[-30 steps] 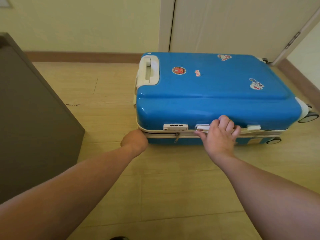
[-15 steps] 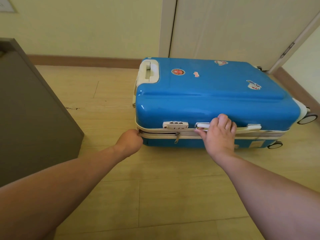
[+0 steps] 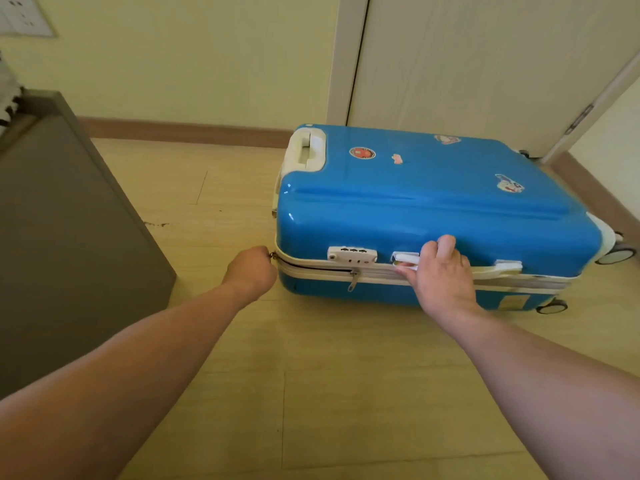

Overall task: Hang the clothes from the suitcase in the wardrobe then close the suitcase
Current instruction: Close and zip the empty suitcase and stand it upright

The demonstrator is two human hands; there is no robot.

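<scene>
- The blue hard-shell suitcase (image 3: 433,209) lies flat on the wooden floor (image 3: 346,393) at about 1 o'clock, lid down, in front of a white door (image 3: 485,64).
- The left hand (image 3: 251,275) is clenched at the suitcase's 9 o'clock corner, pinching a zip pull (image 3: 273,255) on the zipper line.
- The right hand (image 3: 441,275) grasps the white side handle (image 3: 407,259), fingers curled over it.
- A combination lock (image 3: 351,254) sits between the hands; a second zip pull (image 3: 353,280) hangs below it.
- A dark cabinet (image 3: 69,254) stands at 9 o'clock.
</scene>
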